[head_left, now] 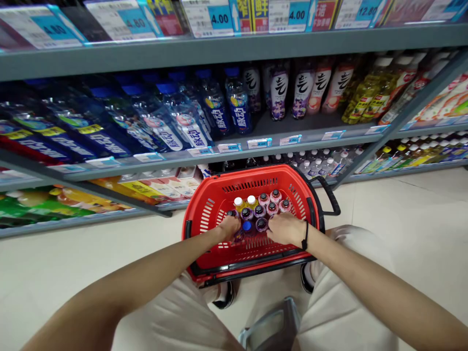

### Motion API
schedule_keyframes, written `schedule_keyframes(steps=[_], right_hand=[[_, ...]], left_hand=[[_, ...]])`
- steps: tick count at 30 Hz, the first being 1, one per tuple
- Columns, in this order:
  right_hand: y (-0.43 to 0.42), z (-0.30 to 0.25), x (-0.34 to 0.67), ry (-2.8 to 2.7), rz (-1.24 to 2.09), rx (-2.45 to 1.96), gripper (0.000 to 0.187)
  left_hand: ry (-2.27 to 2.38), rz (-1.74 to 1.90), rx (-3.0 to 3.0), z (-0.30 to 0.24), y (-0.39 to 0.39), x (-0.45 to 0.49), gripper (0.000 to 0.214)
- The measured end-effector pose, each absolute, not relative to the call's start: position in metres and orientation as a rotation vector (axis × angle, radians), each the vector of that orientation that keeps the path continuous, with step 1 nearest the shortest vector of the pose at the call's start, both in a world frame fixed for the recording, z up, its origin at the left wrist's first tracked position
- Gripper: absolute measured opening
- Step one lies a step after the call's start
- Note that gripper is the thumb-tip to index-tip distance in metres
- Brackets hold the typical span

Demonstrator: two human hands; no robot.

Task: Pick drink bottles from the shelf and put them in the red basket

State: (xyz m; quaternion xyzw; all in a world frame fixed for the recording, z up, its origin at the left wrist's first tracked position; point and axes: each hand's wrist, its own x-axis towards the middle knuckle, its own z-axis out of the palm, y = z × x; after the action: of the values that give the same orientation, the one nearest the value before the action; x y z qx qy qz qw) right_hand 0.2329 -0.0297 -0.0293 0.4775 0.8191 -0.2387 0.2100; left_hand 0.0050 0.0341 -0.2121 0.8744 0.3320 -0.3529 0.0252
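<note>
A red shopping basket (219, 195) stands on the floor in front of me, below the shelves. Several drink bottles (260, 210) stand upright inside it, their purple, pink, white and blue caps showing. My left hand (229, 227) reaches into the basket and its fingers are curled around a bottle at the left of the cluster. My right hand (284, 229), with a black band on the wrist, rests on the bottles at the right of the cluster, its fingers bent down over a purple-capped one.
Grey store shelves (234, 146) hold blue-capped bottles (237, 105), purple and pink bottles (280, 90), and yellow bottles (360, 95), with price tags along the edges. The basket's black handle (329, 197) sticks out at right. A grey stool (272, 324) shows between my knees on the beige floor.
</note>
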Motion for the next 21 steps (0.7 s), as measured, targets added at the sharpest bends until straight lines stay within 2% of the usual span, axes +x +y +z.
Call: schedule_keyframes(steps=[10, 21], right_hand=[[-0.035, -0.021, 0.239, 2.279, -0.709, 1.406, 0.039], [-0.034, -0.019, 0.238, 2.261, -0.745, 1.387, 0.04]], left_hand=[[1.052, -1.139, 2.765, -0.239, 0.036, 0.005, 0.04], [1.1, -1.147, 2.687, -0.237, 0.038, 0.007, 0.043]])
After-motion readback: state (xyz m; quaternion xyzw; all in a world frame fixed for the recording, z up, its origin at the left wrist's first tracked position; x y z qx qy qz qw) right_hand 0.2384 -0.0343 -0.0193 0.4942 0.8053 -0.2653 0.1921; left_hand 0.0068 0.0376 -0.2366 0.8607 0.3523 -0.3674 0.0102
